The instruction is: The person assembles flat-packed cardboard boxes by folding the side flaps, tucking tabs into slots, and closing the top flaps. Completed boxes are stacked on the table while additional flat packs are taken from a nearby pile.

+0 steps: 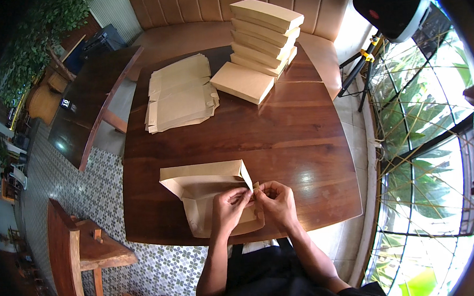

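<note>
A brown cardboard box (203,172), partly folded, lies at the near edge of the wooden table with its far wall raised. My left hand (231,207) is over the box's inside, its fingers pinching the cardboard near the right corner. Close beside it, my right hand (276,199) pinches a flap at the same right side. Both sets of fingertips nearly meet there and cover part of the corner. The near part of the box spreads low toward me.
A pile of flat unfolded box blanks (181,94) rests at the far left of the table (301,138). Several folded boxes (265,29) are stacked at the far right, with one box (243,82) in front. Behind stands a brown bench (239,4); a wooden chair (67,256) is at left.
</note>
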Demonstrator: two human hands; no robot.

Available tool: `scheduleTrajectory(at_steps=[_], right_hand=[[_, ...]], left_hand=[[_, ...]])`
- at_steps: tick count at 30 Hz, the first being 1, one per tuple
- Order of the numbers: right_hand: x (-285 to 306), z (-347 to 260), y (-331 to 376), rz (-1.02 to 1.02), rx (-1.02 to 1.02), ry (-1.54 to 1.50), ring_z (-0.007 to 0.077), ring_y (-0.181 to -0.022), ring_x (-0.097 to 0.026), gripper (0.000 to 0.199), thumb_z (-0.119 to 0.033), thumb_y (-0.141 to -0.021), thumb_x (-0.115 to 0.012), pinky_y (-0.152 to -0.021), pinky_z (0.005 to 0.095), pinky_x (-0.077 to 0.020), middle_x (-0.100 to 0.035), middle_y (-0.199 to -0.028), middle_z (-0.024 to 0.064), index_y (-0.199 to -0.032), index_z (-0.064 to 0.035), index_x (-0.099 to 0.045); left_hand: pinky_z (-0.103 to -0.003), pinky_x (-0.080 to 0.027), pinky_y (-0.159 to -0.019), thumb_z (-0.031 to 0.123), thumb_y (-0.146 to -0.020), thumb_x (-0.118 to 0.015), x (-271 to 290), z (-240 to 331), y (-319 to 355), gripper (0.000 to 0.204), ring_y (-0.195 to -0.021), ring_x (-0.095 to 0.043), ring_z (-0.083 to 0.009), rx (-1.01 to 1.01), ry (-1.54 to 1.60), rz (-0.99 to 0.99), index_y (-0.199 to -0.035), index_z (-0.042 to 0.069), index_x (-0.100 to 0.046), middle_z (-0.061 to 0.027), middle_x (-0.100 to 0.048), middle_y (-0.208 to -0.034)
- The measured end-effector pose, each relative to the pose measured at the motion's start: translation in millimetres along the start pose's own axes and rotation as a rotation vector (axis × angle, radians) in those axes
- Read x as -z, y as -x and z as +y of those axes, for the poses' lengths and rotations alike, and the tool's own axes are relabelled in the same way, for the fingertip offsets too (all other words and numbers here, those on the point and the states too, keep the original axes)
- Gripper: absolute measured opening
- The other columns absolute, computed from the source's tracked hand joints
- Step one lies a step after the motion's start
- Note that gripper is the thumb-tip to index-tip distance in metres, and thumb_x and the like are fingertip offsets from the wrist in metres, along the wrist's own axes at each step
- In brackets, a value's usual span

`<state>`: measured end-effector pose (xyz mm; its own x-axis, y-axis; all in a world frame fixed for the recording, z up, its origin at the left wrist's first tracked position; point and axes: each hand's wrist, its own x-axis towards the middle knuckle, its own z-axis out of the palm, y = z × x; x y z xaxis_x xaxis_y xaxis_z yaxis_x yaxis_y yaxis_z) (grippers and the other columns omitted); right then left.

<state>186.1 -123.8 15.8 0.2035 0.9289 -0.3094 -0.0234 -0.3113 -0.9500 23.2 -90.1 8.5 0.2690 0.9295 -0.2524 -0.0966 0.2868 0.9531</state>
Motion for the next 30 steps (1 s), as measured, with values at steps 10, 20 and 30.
scheduleTrajectory(at_steps=[10,20,30], right_hand=[[0.1,-3.7,1.1,0.048,0.02,-0.02,0.0065,-0.073,-0.065,0.018,-0.013,-0.097,-0.074,-0.066,0.0232,-0.052,-0.072,-0.084,0.0038,-0.1,0.0048,-0.07],[1.2,0.9,-1.1,0.082,-0.001,0.052,0.0047,-0.073,-0.062,0.018,-0.014,-0.094,-0.075,-0.067,0.0232,-0.0504,-0.07,-0.082,0.0014,-0.097,0.0032,-0.071],[2.1,-5.2,-1.4,0.021,0.021,-0.138,0.0078,-0.072,-0.066,0.021,-0.016,-0.096,-0.077,-0.065,0.0255,-0.0541,-0.075,-0.083,0.0051,-0.1,0.0039,-0.073]], left_hand=[[-0.032,-0.065,-0.082,0.005,-0.099,-0.071,-5.6,-2.5,2.9,0.018,-0.092,-0.075,-0.0177,0.011,0.06,0.038,-0.108,-0.01,-0.073,-0.014,-0.077,-0.1],[-0.037,-0.057,-0.08,0.01,-0.082,-0.084,-14.2,6.5,18.0,0.026,-0.091,-0.074,-0.023,-0.199,-0.489,0.227,-0.103,-0.002,-0.073,-0.0095,-0.077,-0.096],[-0.031,-0.06,-0.075,0.005,-0.084,-0.082,-16.1,2.5,11.9,0.02,-0.081,-0.077,-0.0163,-0.126,-0.309,0.238,-0.101,-0.004,-0.077,-0.0116,-0.08,-0.093]])
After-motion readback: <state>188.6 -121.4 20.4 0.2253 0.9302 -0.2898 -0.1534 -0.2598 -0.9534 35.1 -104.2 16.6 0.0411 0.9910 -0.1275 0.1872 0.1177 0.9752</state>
